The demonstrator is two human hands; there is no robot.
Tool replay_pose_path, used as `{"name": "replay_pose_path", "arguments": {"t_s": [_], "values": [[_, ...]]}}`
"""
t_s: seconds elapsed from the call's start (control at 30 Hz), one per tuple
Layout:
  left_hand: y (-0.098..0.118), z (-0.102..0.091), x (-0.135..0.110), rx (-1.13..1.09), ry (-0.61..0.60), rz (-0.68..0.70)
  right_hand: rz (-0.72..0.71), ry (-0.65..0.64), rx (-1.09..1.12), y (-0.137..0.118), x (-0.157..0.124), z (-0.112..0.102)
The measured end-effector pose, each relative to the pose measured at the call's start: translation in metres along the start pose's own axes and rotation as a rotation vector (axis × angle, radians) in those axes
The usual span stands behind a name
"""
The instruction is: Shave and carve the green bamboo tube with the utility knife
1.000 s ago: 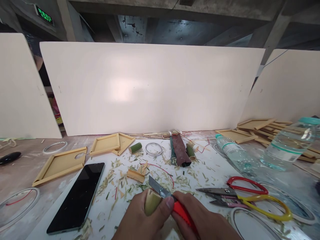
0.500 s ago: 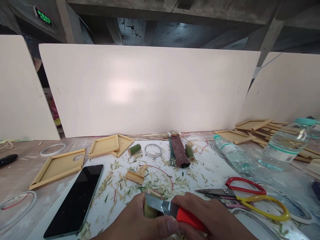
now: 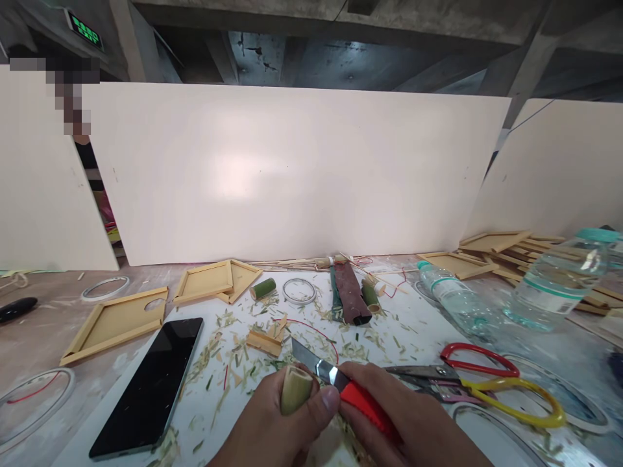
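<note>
My left hand (image 3: 280, 418) is closed around a short piece of bamboo (image 3: 296, 390), its hollow cut end tilted upward. The bamboo's skin looks pale where it is shaved. In my right hand (image 3: 394, 405) is a red-handled utility knife (image 3: 363, 402), its blade out and angled up to the left. The blade stands just above and right of the bamboo's rim, apart from it. My left thumb rests close to the knife's metal neck. Green and pale shavings (image 3: 253, 363) lie all about on the white board (image 3: 389, 350) beneath.
A black phone (image 3: 150, 383) lies left. Red- and yellow-handled scissors (image 3: 479, 376) lie right, near plastic bottles (image 3: 455, 295). Behind are green bamboo pieces (image 3: 263, 288), a brown sheet roll (image 3: 351, 292), a ring (image 3: 298, 292) and wooden frames (image 3: 204, 282). A white partition (image 3: 292, 175) stands at the back.
The knife blade has lifted off the bamboo, moving up and right. The bamboo's open end now shows, and my left hand has shifted slightly right.
</note>
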State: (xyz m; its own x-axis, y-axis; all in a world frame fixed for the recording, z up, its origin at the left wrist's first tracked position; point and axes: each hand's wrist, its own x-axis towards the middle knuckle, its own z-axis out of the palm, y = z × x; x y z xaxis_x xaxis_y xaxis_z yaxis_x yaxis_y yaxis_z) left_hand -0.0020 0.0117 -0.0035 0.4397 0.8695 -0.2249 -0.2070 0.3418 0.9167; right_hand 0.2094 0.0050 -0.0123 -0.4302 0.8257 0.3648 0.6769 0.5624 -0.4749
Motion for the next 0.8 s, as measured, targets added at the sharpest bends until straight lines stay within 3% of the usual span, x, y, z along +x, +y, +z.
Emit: {"name": "replay_pose_path", "arguments": {"t_s": [0.1, 0.23, 0.37, 0.43, 0.8], "values": [[0.003, -0.003, -0.001, -0.003, 0.013, -0.062, 0.031, 0.056, 0.087, 0.001, 0.004, -0.001], [-0.003, -0.009, 0.0, -0.224, -0.004, -0.089, 0.14, 0.177, 0.107, 0.009, 0.006, -0.001], [-0.013, -0.015, 0.005, -0.222, -0.21, -0.002, 0.232, 0.152, 0.171, 0.013, 0.008, -0.004], [-0.015, -0.017, 0.006, -0.194, -0.253, 0.007, 0.247, 0.14, 0.191, 0.012, 0.009, -0.007], [0.006, -0.001, -0.009, -0.292, -0.029, -0.115, 0.097, 0.063, 0.196, -0.006, 0.013, -0.028]]}}
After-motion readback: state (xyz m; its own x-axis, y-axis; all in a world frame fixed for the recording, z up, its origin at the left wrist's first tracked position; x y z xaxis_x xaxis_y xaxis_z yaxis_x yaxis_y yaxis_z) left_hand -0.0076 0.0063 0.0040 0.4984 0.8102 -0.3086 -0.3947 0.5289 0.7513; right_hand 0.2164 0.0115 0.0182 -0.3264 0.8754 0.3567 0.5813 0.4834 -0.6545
